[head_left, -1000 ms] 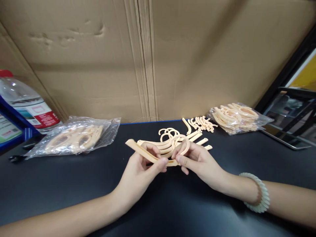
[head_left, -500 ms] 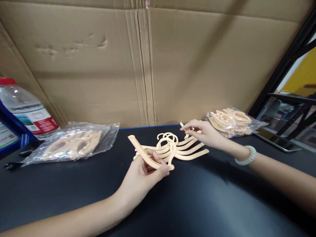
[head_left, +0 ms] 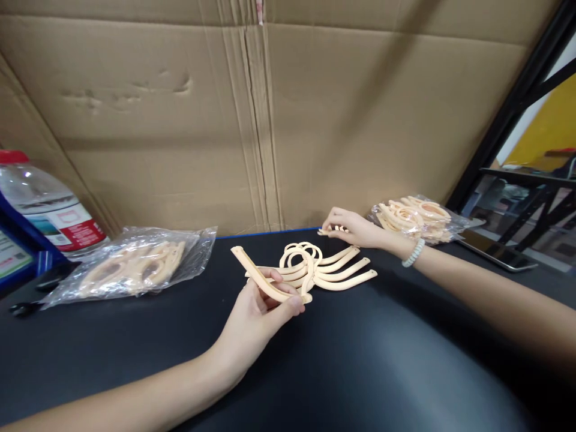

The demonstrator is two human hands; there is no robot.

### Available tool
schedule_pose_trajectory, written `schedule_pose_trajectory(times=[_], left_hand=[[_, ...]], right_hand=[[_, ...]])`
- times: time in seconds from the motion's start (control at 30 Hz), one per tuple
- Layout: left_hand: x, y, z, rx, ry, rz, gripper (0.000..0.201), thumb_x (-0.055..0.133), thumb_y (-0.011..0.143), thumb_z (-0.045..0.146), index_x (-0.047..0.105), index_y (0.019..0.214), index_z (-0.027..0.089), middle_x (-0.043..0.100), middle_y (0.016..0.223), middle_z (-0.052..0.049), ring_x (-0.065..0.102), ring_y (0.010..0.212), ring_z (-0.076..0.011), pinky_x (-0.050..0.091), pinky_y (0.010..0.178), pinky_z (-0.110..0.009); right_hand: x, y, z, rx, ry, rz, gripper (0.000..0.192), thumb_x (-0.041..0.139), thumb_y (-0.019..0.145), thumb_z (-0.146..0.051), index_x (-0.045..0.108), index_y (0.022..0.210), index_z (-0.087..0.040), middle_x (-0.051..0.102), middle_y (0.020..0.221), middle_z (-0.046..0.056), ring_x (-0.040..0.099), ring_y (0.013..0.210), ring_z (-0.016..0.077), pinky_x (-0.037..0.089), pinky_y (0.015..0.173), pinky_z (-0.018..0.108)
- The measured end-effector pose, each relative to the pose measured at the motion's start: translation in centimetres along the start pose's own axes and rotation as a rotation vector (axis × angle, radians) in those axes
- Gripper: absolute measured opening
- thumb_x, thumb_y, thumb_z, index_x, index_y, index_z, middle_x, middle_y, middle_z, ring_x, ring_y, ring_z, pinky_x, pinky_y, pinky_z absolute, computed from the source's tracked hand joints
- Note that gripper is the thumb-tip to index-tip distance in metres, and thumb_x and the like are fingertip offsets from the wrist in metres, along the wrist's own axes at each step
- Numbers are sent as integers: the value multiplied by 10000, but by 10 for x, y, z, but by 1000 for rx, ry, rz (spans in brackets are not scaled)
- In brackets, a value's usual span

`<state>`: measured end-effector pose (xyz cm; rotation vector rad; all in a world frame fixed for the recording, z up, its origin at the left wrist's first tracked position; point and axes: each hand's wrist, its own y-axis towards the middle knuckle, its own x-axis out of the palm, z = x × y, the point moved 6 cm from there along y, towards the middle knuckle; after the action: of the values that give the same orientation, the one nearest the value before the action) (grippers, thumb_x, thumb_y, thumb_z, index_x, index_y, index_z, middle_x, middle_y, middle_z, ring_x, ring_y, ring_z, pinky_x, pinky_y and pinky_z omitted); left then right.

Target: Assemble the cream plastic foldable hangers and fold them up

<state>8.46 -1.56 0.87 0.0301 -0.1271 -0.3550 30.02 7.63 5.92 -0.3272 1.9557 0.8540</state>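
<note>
We see a creased cardboard wall (head_left: 288, 120) behind the black tabletop (head_left: 360, 372), a clear red-capped water bottle (head_left: 40, 201) at far left, and a black metal frame (head_left: 517, 90) at right.

A pile of hanger arms (head_left: 324, 268) is laid near the middle of the worktop (head_left: 382, 360), toward its rear edge. Just behind the pile, small hooks (head_left: 335, 229) are found under the right hand (head_left: 355, 229). A bag of parts (head_left: 416, 217) is placed at the rear right, another bag (head_left: 135, 262) at the rear left. A bottle (head_left: 42, 207) is stood at the far left edge. A cardboard wall (head_left: 270, 114) is set behind the worktop.
</note>
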Motion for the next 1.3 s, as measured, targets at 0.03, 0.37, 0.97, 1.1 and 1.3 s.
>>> schedule_pose_trajectory(times=[0.03, 0.37, 0.97, 1.1, 1.3], left_hand=[[0, 0, 0, 3, -8, 4, 399, 763, 734, 238, 429, 951, 211, 662, 717, 43, 649, 716, -146, 510, 782, -338], [2, 0, 0, 22, -30, -15, 410, 764, 731, 201, 409, 935, 214, 641, 687, 63, 621, 688, -116, 494, 735, -287], [6, 1, 0, 66, -7, -127, 332, 722, 770, 156, 427, 908, 224, 628, 872, 27, 625, 855, -130, 512, 823, -279], [9, 0, 1, 80, -15, -167, 301, 718, 763, 142, 459, 892, 224, 647, 843, 26, 634, 848, -135, 509, 853, -297], [13, -3, -3, 49, 17, -201, 303, 709, 756, 139, 458, 898, 231, 655, 826, 25, 646, 823, -143, 526, 800, -293]], right_hand=[[-5, -2, -8, 32, 37, 82, 145, 510, 917, -257, 636, 931, -187, 550, 829, 39, 515, 756, 161, 428, 707, 310], [23, -69, -80, 372, 1003, 412, 250, 609, 881, -328, 616, 1088, -189, 689, 800, 60, 622, 717, 165, 468, 523, 248], [62, -74, -95, 517, 1367, 254, 321, 759, 752, -208, 537, 984, -204, 668, 865, 27, 607, 801, 141, 477, 677, 248], [62, -73, -98, 485, 1325, 205, 317, 752, 767, -229, 581, 1031, -192, 691, 887, 46, 630, 807, 151, 508, 697, 269], [58, -74, -101, 465, 1254, 234, 305, 748, 777, -251, 593, 1034, -202, 701, 883, 33, 659, 788, 148, 544, 723, 284]])
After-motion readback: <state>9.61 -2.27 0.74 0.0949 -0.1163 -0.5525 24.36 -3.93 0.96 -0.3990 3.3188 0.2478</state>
